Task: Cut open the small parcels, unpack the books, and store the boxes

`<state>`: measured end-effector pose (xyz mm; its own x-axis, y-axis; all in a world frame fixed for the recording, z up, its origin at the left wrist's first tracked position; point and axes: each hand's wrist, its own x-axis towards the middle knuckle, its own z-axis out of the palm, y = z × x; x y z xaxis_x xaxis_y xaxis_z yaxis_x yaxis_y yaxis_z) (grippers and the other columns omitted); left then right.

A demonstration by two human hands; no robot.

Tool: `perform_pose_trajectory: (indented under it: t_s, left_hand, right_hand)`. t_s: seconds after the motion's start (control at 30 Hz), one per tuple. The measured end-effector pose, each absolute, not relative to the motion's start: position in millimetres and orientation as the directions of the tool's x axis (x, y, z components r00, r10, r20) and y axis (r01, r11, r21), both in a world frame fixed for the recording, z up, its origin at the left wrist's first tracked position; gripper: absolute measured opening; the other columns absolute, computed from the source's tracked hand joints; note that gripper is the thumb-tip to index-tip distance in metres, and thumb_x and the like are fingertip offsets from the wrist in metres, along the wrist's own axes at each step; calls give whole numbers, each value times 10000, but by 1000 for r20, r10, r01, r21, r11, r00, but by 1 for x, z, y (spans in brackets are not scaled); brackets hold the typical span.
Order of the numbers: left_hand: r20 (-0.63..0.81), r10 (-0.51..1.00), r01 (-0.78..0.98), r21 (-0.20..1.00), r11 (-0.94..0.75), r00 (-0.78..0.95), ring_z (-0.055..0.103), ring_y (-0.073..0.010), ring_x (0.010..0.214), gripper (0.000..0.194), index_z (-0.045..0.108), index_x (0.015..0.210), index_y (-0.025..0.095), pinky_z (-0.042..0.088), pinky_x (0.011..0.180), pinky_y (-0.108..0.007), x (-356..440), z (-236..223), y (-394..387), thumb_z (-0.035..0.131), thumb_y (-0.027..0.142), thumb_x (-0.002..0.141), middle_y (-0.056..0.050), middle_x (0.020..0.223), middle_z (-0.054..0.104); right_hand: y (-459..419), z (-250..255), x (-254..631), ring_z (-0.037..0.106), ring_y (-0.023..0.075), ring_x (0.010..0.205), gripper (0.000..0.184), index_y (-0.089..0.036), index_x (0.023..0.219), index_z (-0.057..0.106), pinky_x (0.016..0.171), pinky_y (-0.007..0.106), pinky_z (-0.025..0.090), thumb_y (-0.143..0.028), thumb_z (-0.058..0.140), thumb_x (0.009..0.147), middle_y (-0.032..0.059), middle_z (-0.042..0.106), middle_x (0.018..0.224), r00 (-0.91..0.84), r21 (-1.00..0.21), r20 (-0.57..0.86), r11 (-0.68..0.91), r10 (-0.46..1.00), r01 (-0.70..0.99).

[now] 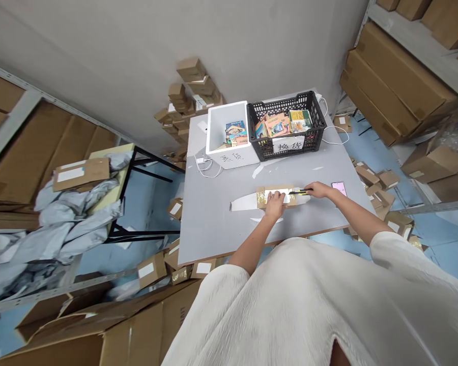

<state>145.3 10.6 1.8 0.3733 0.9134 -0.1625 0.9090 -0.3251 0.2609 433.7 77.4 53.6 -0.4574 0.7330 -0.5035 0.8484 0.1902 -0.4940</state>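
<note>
A small flat cardboard parcel with a white label and tape lies near the middle of the grey table. My left hand rests flat on top of it, fingers laid out, pressing it down. My right hand is closed round a yellow and black utility knife, whose tip points left and meets the parcel's right end. A strip of white paper sticks out from the parcel's left side.
At the table's far side stand a white foam box and a black plastic crate, both holding books. A pink phone lies right of my right hand. Cardboard boxes fill the shelves and litter the blue floor.
</note>
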Motion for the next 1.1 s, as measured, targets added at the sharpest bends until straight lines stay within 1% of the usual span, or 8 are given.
perform_pose_trajectory:
  t_s: [0.13,0.2,0.3,0.47,0.6,0.83,0.93,1.1]
  left_hand:
    - [-173,915,910,274,-312,365,682,-301,1228,559,578,1436,247,221,1365,-537,146,0,11,802,316,928,-124,1412,599]
    - [-165,916,907,281,-313,367,676,-295,1238,564,577,1437,243,233,1362,-531,146,-1,11,807,317,927,-125,1414,595]
    - [-141,922,906,287,-311,361,670,-294,1247,574,589,1424,240,259,1355,-527,146,-2,9,834,304,910,-128,1403,596]
    - [-130,914,909,227,-349,384,679,-297,1220,563,595,1416,252,250,1358,-561,148,2,5,840,289,910,-111,1365,615]
    - [-118,909,907,194,-373,399,673,-310,1245,550,599,1410,251,226,1365,-583,147,6,3,839,304,918,-108,1344,621]
    - [-126,915,911,215,-353,384,701,-287,1188,536,601,1413,260,216,1377,-572,148,4,-1,828,309,931,-99,1376,608]
    - [-114,909,908,186,-376,400,704,-287,1188,547,596,1424,270,213,1378,-569,149,4,-3,829,309,931,-94,1361,616]
    - [-100,902,903,148,-404,420,694,-304,1205,573,593,1437,272,206,1373,-587,149,5,-3,840,313,921,-103,1341,627]
  right_hand:
    - [65,44,453,652,174,743,378,-218,882,755,658,258,464,-563,608,929,29,744,827,-504,-676,-591,-46,630,736]
    - [58,41,460,643,178,741,423,-215,842,731,660,262,466,-629,654,881,31,719,795,-516,-719,-580,-98,630,688]
    - [48,37,467,613,181,733,459,-215,816,706,656,271,448,-673,676,845,32,688,771,-532,-756,-550,-114,643,644]
    - [39,30,458,530,165,674,438,-221,833,697,626,277,386,-655,658,867,3,619,726,-492,-774,-492,-102,718,625]
    - [35,29,442,532,164,703,429,-212,898,727,656,274,389,-628,622,896,-4,636,757,-451,-787,-417,-66,789,613]
    - [19,28,455,538,162,629,420,-223,910,717,572,266,403,-638,659,895,-5,631,713,-439,-785,-480,-148,760,602]
    - [18,23,451,549,165,655,407,-219,911,726,583,262,408,-622,669,886,0,639,724,-424,-792,-452,-136,785,595]
    - [12,14,441,511,153,652,366,-225,883,680,588,256,392,-581,597,902,-12,621,747,-415,-813,-419,-130,808,568]
